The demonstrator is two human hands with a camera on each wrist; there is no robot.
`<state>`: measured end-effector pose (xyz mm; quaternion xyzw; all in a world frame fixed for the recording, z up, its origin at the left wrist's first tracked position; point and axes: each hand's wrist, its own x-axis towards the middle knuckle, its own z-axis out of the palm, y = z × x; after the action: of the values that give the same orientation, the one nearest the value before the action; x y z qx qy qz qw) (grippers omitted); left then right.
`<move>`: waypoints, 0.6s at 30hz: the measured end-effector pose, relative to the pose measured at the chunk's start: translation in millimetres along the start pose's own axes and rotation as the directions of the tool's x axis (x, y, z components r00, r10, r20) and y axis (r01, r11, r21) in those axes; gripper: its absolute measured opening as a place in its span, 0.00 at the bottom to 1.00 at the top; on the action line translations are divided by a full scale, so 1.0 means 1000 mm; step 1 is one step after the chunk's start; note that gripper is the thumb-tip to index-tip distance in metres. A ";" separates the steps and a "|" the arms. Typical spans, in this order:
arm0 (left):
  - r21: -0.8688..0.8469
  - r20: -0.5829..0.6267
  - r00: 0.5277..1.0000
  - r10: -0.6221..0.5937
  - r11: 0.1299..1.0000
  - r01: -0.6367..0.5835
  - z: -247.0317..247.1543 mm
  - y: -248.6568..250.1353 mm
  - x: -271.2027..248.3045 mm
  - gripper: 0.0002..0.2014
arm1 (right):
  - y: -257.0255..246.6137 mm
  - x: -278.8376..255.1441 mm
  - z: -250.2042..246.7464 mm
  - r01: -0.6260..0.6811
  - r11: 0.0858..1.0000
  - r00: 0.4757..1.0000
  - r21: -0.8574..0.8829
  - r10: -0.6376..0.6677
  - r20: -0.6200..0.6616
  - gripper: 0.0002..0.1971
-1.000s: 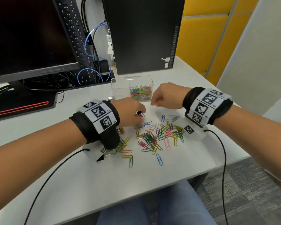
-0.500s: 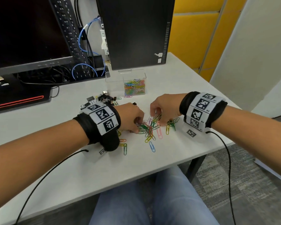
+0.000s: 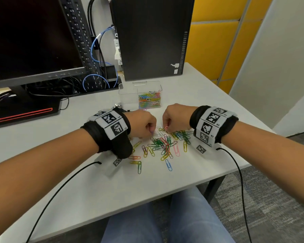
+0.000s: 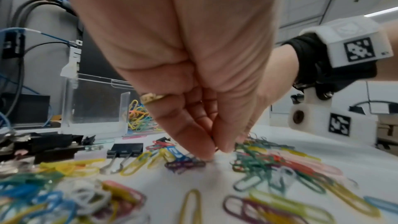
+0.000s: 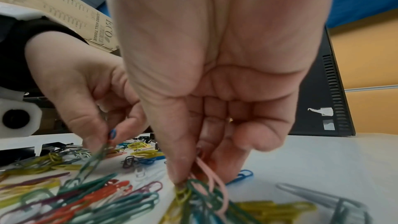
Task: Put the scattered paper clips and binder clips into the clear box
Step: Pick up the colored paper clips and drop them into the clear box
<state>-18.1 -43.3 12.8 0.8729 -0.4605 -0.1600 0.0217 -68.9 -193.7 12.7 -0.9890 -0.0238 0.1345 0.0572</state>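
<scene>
Coloured paper clips (image 3: 165, 144) lie in a loose pile on the white desk (image 3: 165, 181). Both hands are curled over the pile's far edge. My left hand (image 3: 152, 131) pinches a green paper clip (image 5: 92, 161) with thumb and fingertips (image 4: 204, 149). My right hand (image 3: 166, 128) pinches a small bunch of clips, pink and green (image 5: 206, 181). The clear box (image 3: 140, 95) stands just beyond the hands, its right compartment part full of paper clips (image 3: 149, 100). Black binder clips (image 4: 125, 150) lie left of the pile, mostly hidden behind my left wrist in the head view.
A monitor (image 3: 33, 41) and a tangle of cables (image 3: 98, 67) stand at the back left, a black computer tower (image 3: 153, 37) right behind the box. The desk's edge (image 3: 244, 167) runs close on the right. Sensor cables trail from both wrists.
My right hand came back from the box and my left hand came down; both reached the pile half a second ago. Now each pinches clips at the pile's far edge.
</scene>
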 end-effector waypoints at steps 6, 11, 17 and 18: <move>-0.124 -0.202 0.977 -0.067 0.991 0.043 -0.022 -0.022 0.010 0.03 | 0.006 0.006 0.002 -0.016 0.995 0.999 0.102 0.019 -0.031 0.09; -0.240 -0.474 0.855 -0.212 0.965 0.106 -0.033 -0.037 0.036 0.04 | 0.010 0.012 0.001 -0.021 0.990 0.999 0.141 0.028 -0.046 0.08; -0.392 -0.629 0.687 -0.363 0.912 0.122 -0.034 -0.050 0.066 0.03 | 0.015 0.015 -0.002 0.006 0.975 0.996 0.223 0.015 -0.093 0.07; -0.405 -0.633 0.678 -0.373 0.906 0.120 -0.033 -0.051 0.069 0.02 | 0.016 0.016 -0.004 0.014 0.969 0.994 0.247 0.014 -0.112 0.07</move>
<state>69.0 -73.7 17.0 0.9059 -0.2601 0.1047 0.3175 -52.2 -209.0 10.9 -0.9802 -0.0035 0.0802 0.1813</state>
